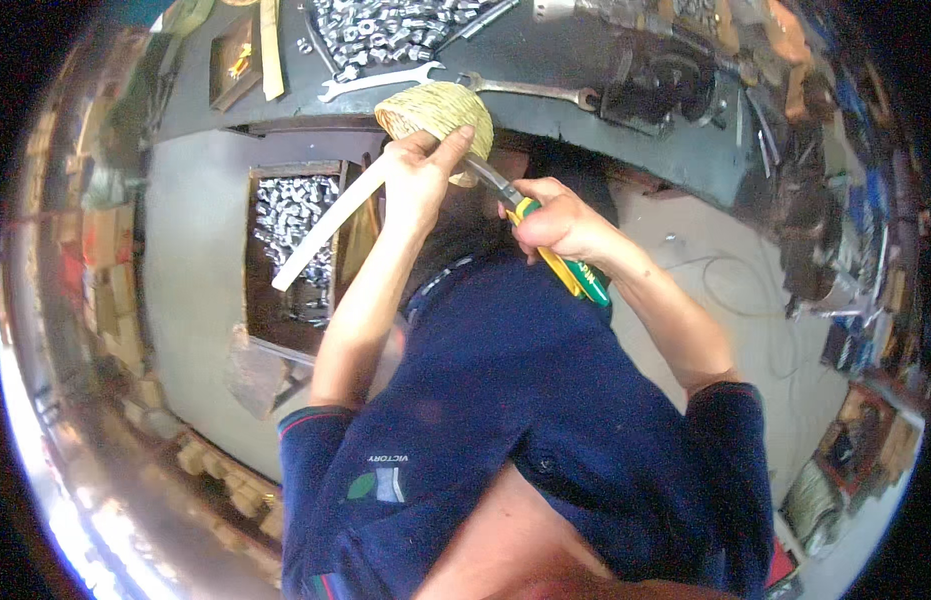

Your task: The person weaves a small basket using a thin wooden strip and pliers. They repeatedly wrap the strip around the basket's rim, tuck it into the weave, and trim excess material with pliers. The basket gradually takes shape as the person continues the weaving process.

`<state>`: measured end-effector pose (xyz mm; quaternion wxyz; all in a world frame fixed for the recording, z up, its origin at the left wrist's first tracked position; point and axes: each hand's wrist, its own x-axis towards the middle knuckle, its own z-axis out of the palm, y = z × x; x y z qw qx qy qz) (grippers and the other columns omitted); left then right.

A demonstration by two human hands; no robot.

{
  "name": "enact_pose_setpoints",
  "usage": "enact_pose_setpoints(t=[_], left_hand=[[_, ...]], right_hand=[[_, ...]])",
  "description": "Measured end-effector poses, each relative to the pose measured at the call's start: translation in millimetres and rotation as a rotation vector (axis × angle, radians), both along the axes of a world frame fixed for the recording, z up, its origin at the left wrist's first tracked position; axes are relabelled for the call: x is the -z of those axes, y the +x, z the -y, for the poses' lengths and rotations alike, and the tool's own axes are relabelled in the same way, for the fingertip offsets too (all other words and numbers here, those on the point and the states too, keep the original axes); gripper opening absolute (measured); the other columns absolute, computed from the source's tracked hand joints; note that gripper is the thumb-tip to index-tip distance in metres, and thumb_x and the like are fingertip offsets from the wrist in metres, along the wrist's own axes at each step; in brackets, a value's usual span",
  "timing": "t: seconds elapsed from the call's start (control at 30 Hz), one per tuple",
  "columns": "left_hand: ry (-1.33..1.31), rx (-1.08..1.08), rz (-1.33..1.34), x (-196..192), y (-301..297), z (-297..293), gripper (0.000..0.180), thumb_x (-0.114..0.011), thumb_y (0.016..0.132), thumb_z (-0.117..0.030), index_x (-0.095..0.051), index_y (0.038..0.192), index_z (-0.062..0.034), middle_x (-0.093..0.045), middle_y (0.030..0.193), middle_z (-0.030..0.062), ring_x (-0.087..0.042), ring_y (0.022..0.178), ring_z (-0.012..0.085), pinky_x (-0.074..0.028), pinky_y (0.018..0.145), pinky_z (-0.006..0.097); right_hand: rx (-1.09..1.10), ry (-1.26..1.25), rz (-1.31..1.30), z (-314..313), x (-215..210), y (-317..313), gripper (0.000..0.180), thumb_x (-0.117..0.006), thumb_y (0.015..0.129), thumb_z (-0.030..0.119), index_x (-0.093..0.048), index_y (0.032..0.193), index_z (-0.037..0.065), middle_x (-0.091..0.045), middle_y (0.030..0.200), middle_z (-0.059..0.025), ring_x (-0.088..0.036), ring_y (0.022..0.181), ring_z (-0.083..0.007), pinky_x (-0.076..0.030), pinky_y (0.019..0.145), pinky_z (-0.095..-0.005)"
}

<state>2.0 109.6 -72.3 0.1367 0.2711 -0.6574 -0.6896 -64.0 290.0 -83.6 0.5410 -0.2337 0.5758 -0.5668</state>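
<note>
My left hand (425,165) is closed on a rounded, pale-yellow piece with a woven look (440,105), shaped like a small bowl or a coil. From under that hand a flat cream strip (325,235) runs down to the left; whether it joins the woven piece is hidden. My right hand (557,222) grips a pair of pliers (560,262) by the yellow and green handles. Their metal jaws (485,172) reach up to the lower right side of the woven piece, beside my left thumb. The tips of the jaws cannot be made out.
On the dark workbench (315,110) lie a heap of metal nuts or fittings (385,30), an open-end spanner (380,80) and another spanner (530,90). A vise-like dark tool (665,85) stands right. Below left, a wooden box (250,250) holds many metal fittings.
</note>
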Motion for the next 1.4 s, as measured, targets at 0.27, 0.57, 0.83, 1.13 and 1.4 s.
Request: enact_pose_setpoints(t=[0.27,0.57,0.83,1.13,1.4], left_hand=[[-0.704,0.068,-0.348,43,12,-37,0.034,-0.069,0.073,-0.013,-0.06,0.102,0.0026,-0.064,0.09,0.0201,-0.065,0.073,0.0328,-0.051,0.065,0.04],[-0.852,-0.069,-0.124,51,-16,-38,0.028,-0.066,0.069,-0.024,-0.058,0.08,0.0008,-0.06,0.073,0.0163,-0.063,0.062,0.0315,-0.051,0.057,0.041],[-0.904,-0.112,-0.36,68,-17,-22,0.024,-0.064,0.067,-0.02,-0.058,0.074,0.0018,-0.059,0.071,0.0169,-0.061,0.061,0.0334,-0.051,0.058,0.042],[-0.887,-0.14,-0.451,45,-5,-1,0.023,-0.062,0.071,-0.021,-0.058,0.068,0.0016,-0.058,0.063,0.0157,-0.061,0.058,0.0321,-0.051,0.056,0.041],[-0.988,-0.102,-0.442,31,-17,-13,0.021,-0.062,0.07,-0.02,-0.061,0.063,0.0001,-0.058,0.063,0.0158,-0.061,0.059,0.0317,-0.051,0.06,0.041]], right_hand=[[-0.032,-0.057,0.477,-23,7,-28,0.043,-0.067,0.062,0.021,-0.055,0.099,0.004,-0.058,0.074,-0.0094,-0.062,0.067,-0.0244,-0.056,0.067,-0.0437],[-0.002,0.093,0.575,-13,-22,-22,0.064,-0.079,0.059,0.042,-0.052,0.102,0.003,-0.054,0.077,-0.0091,-0.058,0.069,-0.0263,-0.053,0.069,-0.0496],[-0.028,0.334,0.176,-6,-51,-14,0.07,-0.077,0.064,0.047,-0.05,0.11,0.002,-0.064,0.087,-0.0184,-0.065,0.083,-0.0338,-0.052,0.077,-0.0473],[0.055,0.477,0.018,-49,-38,-6,0.043,-0.063,0.069,0.024,-0.054,0.105,0.003,-0.065,0.085,-0.0162,-0.059,0.066,-0.019,-0.046,0.057,-0.0273],[0.22,-0.007,-0.101,-2,-82,-32,0.079,-0.074,0.063,0.049,-0.048,0.118,-0.002,-0.063,0.088,-0.0222,-0.037,0.039,-0.0025,-0.029,0.034,-0.0153]])
